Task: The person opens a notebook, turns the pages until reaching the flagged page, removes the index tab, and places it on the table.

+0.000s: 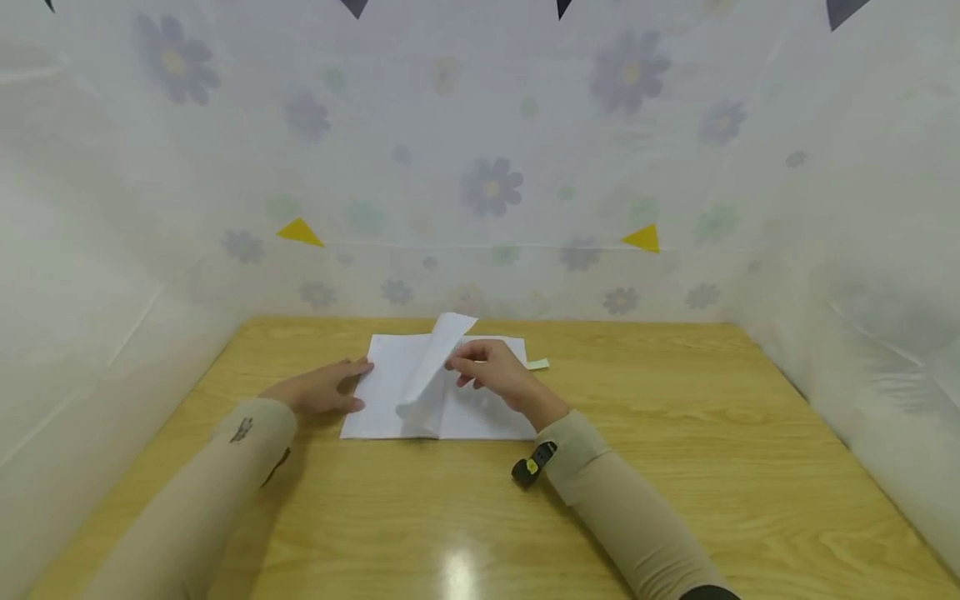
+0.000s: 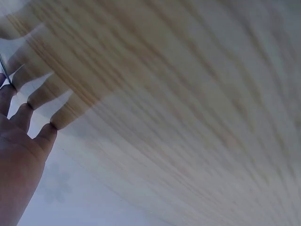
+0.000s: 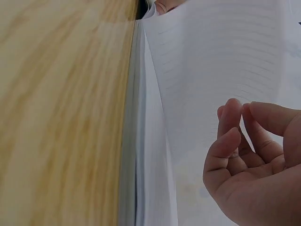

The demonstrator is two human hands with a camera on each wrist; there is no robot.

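We're mid page-turn: right hand (image 1: 491, 367) pinches the lifted page (image 1: 435, 367) upright, left hand (image 1: 322, 390) lies flat steadying the open notebook (image 1: 390, 400) on the surface (image 1: 675, 433), page not yet laid down

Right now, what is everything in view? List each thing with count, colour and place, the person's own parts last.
notebook: one, white lined pages, lying open at the far middle of the table.
lifted page: one, white, curling up over the middle of the notebook.
paper slip: one, pale green-white, on the table at the notebook's far right corner.
table: one, light yellow wood grain, fills the lower view.
backdrop sheet: one, translucent white with purple and green flowers, around the table's three sides.
triangles: two yellow on the backdrop; dark ones along the top edge.
wrist device: one, black with a yellow spot, on the right wrist.
left hand: one, beige sleeve, fingers flat on the notebook's left edge.
right hand: one, beige sleeve, fingers curled at the lifted page.
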